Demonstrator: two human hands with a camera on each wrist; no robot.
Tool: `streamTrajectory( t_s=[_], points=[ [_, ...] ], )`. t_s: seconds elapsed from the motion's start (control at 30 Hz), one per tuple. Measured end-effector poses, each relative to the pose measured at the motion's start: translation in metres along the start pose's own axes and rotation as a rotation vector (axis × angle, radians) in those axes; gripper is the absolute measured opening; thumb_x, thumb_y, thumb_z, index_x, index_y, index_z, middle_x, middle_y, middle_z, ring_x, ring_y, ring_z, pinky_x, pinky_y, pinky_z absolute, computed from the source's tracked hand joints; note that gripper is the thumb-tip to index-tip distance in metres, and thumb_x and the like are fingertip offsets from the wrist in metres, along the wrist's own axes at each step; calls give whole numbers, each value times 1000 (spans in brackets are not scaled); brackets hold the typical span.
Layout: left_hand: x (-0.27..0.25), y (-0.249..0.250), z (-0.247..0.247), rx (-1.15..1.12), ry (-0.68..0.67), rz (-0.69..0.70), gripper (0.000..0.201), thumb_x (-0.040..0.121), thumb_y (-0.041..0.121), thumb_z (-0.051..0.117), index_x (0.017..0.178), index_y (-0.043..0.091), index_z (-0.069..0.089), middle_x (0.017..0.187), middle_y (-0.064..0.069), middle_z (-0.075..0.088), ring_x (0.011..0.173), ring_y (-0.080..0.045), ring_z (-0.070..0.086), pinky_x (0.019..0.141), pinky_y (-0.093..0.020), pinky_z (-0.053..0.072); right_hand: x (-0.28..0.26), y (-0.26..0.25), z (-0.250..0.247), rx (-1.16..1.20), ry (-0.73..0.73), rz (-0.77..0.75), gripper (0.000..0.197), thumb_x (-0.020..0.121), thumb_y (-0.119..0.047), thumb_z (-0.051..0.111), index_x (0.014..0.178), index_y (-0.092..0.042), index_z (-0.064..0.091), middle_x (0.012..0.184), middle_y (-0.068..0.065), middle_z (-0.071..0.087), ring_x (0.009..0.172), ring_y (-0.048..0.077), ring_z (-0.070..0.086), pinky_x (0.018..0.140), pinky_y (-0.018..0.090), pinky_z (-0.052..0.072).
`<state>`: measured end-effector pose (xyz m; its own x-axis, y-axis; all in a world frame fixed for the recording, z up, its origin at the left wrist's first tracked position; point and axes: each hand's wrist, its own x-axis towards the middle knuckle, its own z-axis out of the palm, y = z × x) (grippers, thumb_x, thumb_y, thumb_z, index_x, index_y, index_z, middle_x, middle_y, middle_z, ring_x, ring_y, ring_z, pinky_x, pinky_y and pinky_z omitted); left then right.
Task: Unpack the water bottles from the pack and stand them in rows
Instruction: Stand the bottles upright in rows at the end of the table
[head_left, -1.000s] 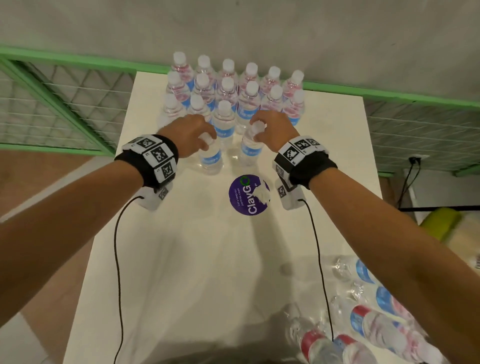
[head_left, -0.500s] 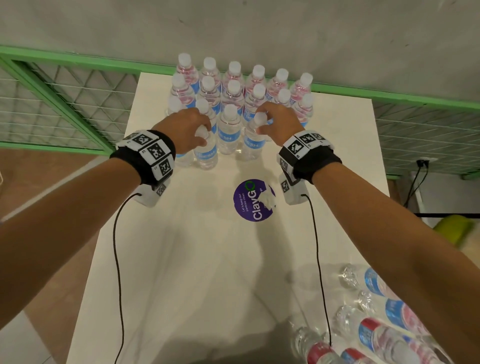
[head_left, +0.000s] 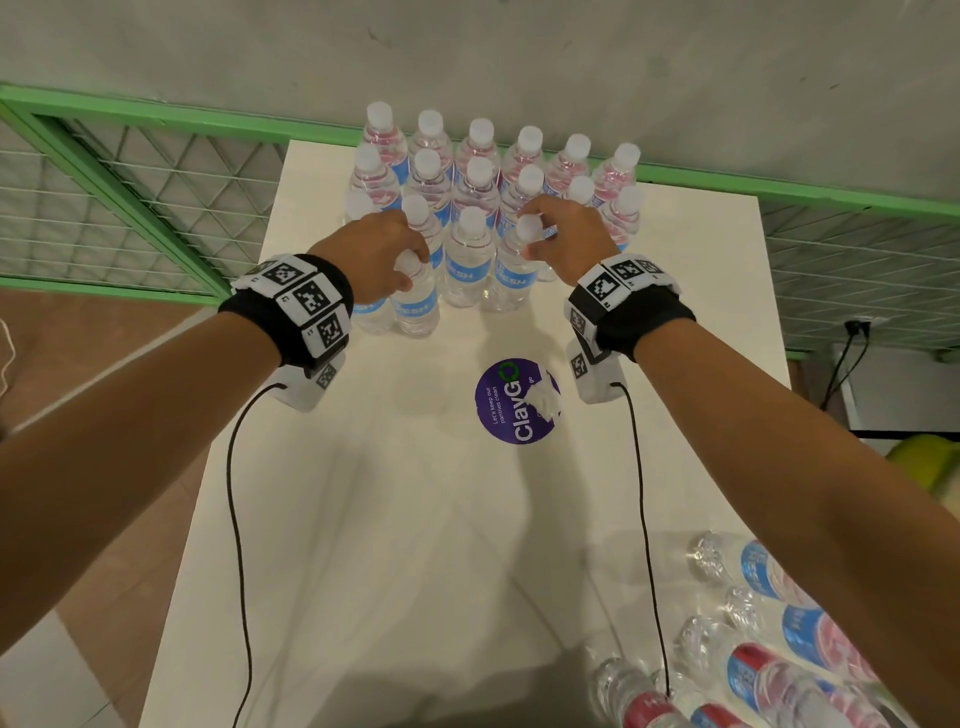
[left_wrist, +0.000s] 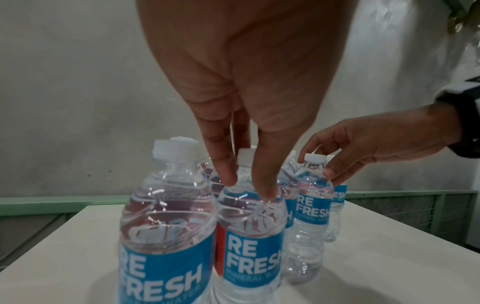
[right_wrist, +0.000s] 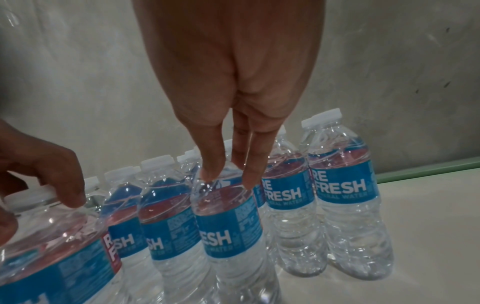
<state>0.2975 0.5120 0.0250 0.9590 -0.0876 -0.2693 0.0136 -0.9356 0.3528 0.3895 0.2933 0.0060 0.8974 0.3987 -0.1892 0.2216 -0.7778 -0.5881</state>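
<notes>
Clear water bottles with white caps and blue labels stand in rows (head_left: 480, 171) at the table's far end. My left hand (head_left: 410, 265) grips the neck of a bottle (head_left: 418, 309) standing at the front left; in the left wrist view its fingers (left_wrist: 223, 170) curl round that neck (left_wrist: 246, 226). My right hand (head_left: 530, 236) pinches the top of another front bottle (head_left: 514, 278), seen close in the right wrist view (right_wrist: 228, 226). Both bottles stand upright on the table. The pack (head_left: 769, 649), with several bottles lying in it, is at the near right.
The white table (head_left: 389, 519) carries a purple round sticker (head_left: 511, 400) in the middle. A green-framed wire fence (head_left: 130, 208) runs along the left and back, with a grey wall behind. Cables hang from both wrist cameras.
Both hands have carried their bottles away from me towards the standing rows. The bottles now stand against the front of the group, and both hands still hold them.
</notes>
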Motion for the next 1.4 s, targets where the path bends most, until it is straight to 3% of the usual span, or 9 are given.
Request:
streamTrajectory(
  t_s=[0.53, 0.7, 0.83, 0.93, 1.0, 1.1, 1.17, 1.3, 1.4],
  points=[
    [1, -5, 2, -25, 11, 27, 39, 80, 9, 69, 117, 13, 60, 122, -14, 49, 112, -32, 48, 95, -39, 38, 2, 2, 3, -24, 12, 2, 41, 81, -11, 68, 120, -10, 54, 117, 14, 60, 106, 27, 56, 82, 27, 38],
    [-1, -6, 5, -2, 7, 33, 41, 81, 11, 68, 120, 15, 57, 124, -14, 48, 115, -33, 47, 95, -41, 37, -6, 1, 1, 13, -25, -2, 58, 81, -12, 69, 134, -13, 45, 130, 11, 55, 117, 26, 53, 91, 27, 39],
    [-9, 0, 11, 78, 66, 108, 54, 79, 15, 70, 130, 16, 50, 129, -16, 45, 124, -37, 37, 100, -50, 37, -37, -3, -17, 74, -45, 14, 63, 83, -14, 68, 139, -13, 39, 138, 10, 48, 127, 24, 46, 105, 32, 38],
    [-12, 24, 22, 134, 127, 229, 55, 80, 19, 69, 131, 12, 50, 130, -20, 46, 126, -39, 35, 101, -54, 34, -82, -5, -39, 174, -17, 58, 51, 83, -20, 69, 130, -17, 50, 124, 2, 54, 116, 14, 51, 98, 26, 41],
    [-14, 54, 36, 133, 119, 326, 50, 82, 20, 67, 128, 10, 52, 128, -20, 48, 126, -39, 36, 101, -52, 34, -122, -4, -56, 283, 4, 95, 43, 81, -22, 71, 122, -21, 57, 113, -2, 56, 101, 12, 56, 94, 30, 48],
    [-29, 116, 67, 96, 28, 486, 39, 85, 23, 63, 122, 11, 57, 127, -16, 50, 123, -37, 40, 96, -47, 36, -192, 5, -83, 454, 27, 159, 33, 82, -15, 70, 114, -18, 62, 110, 3, 58, 83, 15, 60, 85, 34, 56],
    [-46, 161, 92, 67, -63, 623, 35, 87, 25, 60, 120, 12, 58, 127, -14, 51, 118, -36, 45, 95, -47, 40, -242, 20, -99, 472, 65, 233, 29, 84, -13, 68, 112, -17, 63, 112, 4, 60, 81, 15, 62, 83, 33, 57],
    [-87, 251, 131, 77, -298, 825, 33, 92, 30, 51, 123, 18, 52, 127, -7, 48, 112, -28, 48, 92, -42, 43, -319, 82, -115, 310, 137, 455, 29, 83, -13, 69, 110, -24, 64, 117, 5, 62, 94, 20, 63, 89, 39, 52],
    [-123, 299, 142, 54, -550, 961, 27, 91, 32, 52, 115, 19, 54, 118, -3, 51, 103, -22, 53, 76, -34, 44, -356, 128, -111, 114, 26, 600, 36, 80, -18, 72, 114, -26, 63, 120, 3, 59, 106, 18, 57, 86, 30, 45]
  ],
)
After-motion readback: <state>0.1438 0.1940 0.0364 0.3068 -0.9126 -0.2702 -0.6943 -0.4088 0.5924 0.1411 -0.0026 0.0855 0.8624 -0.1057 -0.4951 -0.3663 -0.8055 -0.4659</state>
